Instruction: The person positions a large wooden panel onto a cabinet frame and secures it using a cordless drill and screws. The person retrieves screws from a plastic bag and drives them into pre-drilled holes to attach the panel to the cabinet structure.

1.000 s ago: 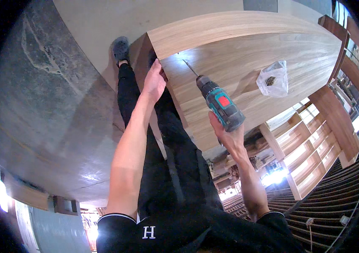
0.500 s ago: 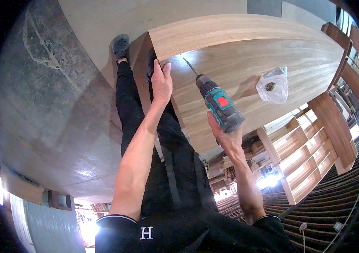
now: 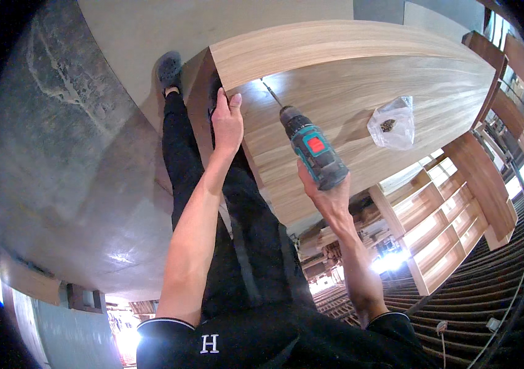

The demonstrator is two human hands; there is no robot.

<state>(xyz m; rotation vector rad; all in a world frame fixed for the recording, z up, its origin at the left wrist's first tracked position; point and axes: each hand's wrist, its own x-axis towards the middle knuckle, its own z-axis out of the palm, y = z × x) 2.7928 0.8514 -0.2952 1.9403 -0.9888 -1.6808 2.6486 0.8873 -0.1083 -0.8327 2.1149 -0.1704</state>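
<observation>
My right hand (image 3: 334,200) is wrapped round the handle of a teal and black cordless drill (image 3: 316,150) with a red patch on top. Its long bit (image 3: 270,92) points up and left, the tip at the seam where a wide wood-grain panel (image 3: 336,92) meets a raised board (image 3: 336,38). A bright light falls around that tip. At the panel's left edge is my left hand (image 3: 229,126), thumb and forefinger stretched and apart; its other fingers are mostly hidden. On the panel lies a clear plastic bag (image 3: 397,126) holding small dark metal pieces, likely screws.
My leg and a grey clog (image 3: 169,69) are left of the panel, on a grey floor (image 3: 77,172). To the right stand a wooden shelf frame with compartments (image 3: 437,212) and another board (image 3: 480,187). Ribbed dark material (image 3: 483,295) covers the lower right.
The drill has moved slightly up and left, bringing its bit tip to the seam. My left hand stays by the panel's edge. The whole view has shifted a little.
</observation>
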